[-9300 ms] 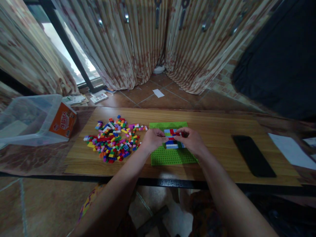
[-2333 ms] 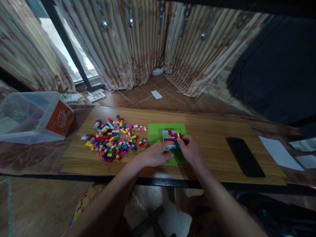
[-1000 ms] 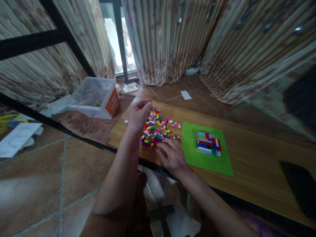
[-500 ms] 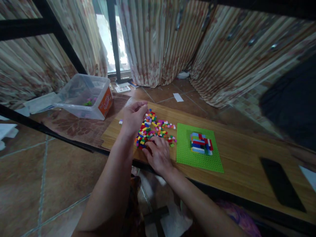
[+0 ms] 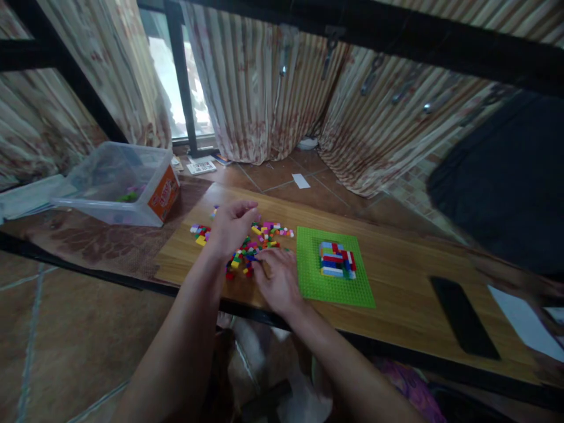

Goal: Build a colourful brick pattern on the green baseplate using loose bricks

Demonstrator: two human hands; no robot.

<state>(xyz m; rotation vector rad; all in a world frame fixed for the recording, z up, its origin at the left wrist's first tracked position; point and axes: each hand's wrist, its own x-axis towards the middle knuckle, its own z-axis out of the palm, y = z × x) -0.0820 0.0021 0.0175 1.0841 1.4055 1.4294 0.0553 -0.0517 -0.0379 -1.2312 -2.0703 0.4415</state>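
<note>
Colourful toy bricks [image 5: 267, 229] lie in a loose heap on the wooden table. Over the heap hovers my left hand [image 5: 231, 228], its thumb and fingers drawn together; whatever may be between them is hidden. Lower and to the right, my right hand [image 5: 279, 279] rests at the heap's near edge. A blue toy brick [image 5: 251, 257] shows at its thumb and fingertips, which look closed on it. Just right of that hand lies a green baseplate [image 5: 308, 285], carrying a low built block of red, blue and white bricks [image 5: 335, 259].
A clear plastic box [image 5: 110, 214] with an orange label and a few pieces inside stands left of the wooden table [image 5: 388, 294]. Toward the right end are a black phone-like slab [image 5: 462, 317] and white paper [image 5: 524, 323]. A dark metal bar [image 5: 396, 35] crosses overhead.
The view has swung right, so the table sits further left. My left hand has come lower over the heap, and more bricks show left of it. A blue brick now appears at my right fingertips.
</note>
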